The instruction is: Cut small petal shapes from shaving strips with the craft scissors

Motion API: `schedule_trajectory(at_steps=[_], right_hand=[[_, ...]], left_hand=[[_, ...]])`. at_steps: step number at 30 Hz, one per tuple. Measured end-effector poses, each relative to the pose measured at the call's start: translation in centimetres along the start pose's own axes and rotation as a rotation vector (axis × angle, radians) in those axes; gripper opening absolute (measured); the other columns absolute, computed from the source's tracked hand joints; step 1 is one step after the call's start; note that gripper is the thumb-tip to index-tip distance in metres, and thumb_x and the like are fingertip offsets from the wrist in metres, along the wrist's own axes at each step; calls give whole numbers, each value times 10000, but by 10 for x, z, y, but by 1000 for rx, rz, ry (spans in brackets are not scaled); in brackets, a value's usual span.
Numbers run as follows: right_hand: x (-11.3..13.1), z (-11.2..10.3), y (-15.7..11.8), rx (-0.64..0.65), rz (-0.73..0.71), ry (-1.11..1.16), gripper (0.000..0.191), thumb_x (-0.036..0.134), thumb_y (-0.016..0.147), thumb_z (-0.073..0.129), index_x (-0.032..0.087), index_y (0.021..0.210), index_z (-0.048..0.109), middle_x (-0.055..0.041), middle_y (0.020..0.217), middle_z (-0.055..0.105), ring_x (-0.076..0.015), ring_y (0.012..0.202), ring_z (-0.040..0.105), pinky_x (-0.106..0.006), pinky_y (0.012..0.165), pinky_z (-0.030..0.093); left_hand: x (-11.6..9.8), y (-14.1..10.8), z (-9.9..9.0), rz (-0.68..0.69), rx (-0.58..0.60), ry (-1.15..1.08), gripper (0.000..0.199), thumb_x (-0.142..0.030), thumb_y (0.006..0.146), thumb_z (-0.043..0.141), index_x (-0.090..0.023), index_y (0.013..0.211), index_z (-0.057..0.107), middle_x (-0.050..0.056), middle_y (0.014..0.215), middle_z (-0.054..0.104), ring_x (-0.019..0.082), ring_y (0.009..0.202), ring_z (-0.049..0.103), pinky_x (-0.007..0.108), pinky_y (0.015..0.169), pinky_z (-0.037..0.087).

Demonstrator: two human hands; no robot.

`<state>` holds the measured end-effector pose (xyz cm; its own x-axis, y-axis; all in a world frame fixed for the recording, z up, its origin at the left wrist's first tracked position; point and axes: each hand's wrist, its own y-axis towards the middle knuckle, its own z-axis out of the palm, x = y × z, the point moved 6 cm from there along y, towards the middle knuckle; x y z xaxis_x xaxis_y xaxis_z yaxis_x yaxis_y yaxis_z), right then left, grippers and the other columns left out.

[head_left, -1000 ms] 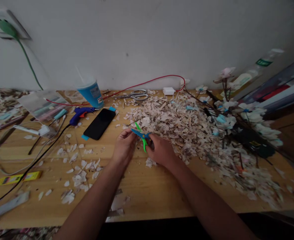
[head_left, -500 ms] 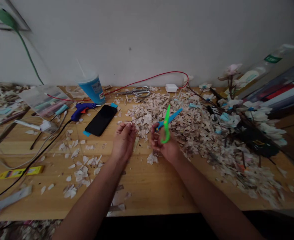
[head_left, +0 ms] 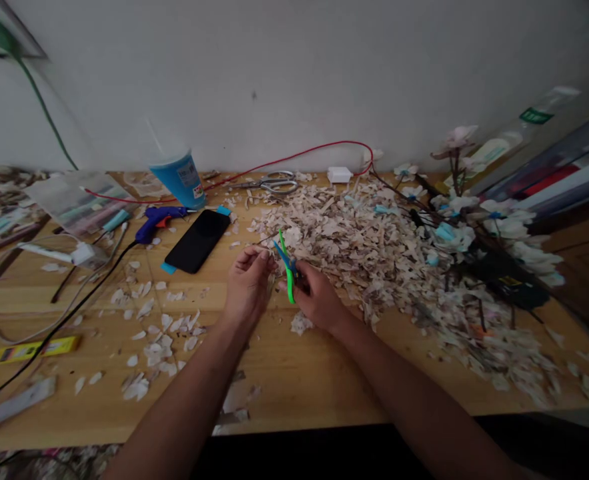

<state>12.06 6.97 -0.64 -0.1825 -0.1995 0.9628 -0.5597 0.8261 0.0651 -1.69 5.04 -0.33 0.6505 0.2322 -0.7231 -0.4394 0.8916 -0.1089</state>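
My right hand (head_left: 319,297) is closed around a pair of green and blue scissors (head_left: 287,267), whose blades point up and left toward my other hand. Close beside the blades, my left hand (head_left: 248,277) is pinched, with a small pale piece, too small to make out, at its fingertips. A large heap of pale, petal-like scraps (head_left: 354,233) spreads behind and to the right of both hands. One small pale clump (head_left: 301,323) lies on the wooden table (head_left: 294,387) just below the scissors.
Left of my hands are a black phone (head_left: 198,241), a blue glue gun (head_left: 157,221) and a blue cup (head_left: 181,180). Metal scissors (head_left: 274,183) lie near the wall. Artificial flower branches (head_left: 459,233) and a plastic bottle (head_left: 534,123) stand at right. A yellow box (head_left: 34,350) sits at left.
My right hand has turned and moved left, bringing the scissors' blades from pointing up and right to beside my left fingertips. My left hand stays pinched in nearly the same spot.
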Motion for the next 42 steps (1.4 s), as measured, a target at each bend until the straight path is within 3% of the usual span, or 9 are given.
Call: schedule_trajectory(at_steps=[5,12,29,42], right_hand=[[6,-2,-1,10,-24,-144,186,329,819,646,212,870,510,34,719,507,-121,608,438,-254,576,349],[11,-13,-1,-55,-97,-449,164,280,796,569,201,930,515,-47,868,586,-176,735,508,-295,670,376],[2,-9,2,-59,-107,-503,84,229,819,502,216,901,498,-58,862,590,-203,763,530,-313,685,384],[1,-10,3,-62,-68,-548,151,196,827,506,207,977,521,-82,961,616,-209,832,550,-324,743,423]], left_hand=[[7,-2,-1,-1,30,14,278,-239,639,909,-180,801,691,-23,749,679,72,640,599,187,636,486],[9,-4,-2,7,35,73,257,-238,666,885,-172,810,682,-14,743,670,85,629,595,207,631,493],[7,-4,-4,21,17,169,261,-299,669,888,-193,809,694,-9,768,685,95,641,598,226,656,523],[4,-3,-7,18,27,272,203,-292,704,853,-182,817,725,0,739,688,97,634,608,214,632,507]])
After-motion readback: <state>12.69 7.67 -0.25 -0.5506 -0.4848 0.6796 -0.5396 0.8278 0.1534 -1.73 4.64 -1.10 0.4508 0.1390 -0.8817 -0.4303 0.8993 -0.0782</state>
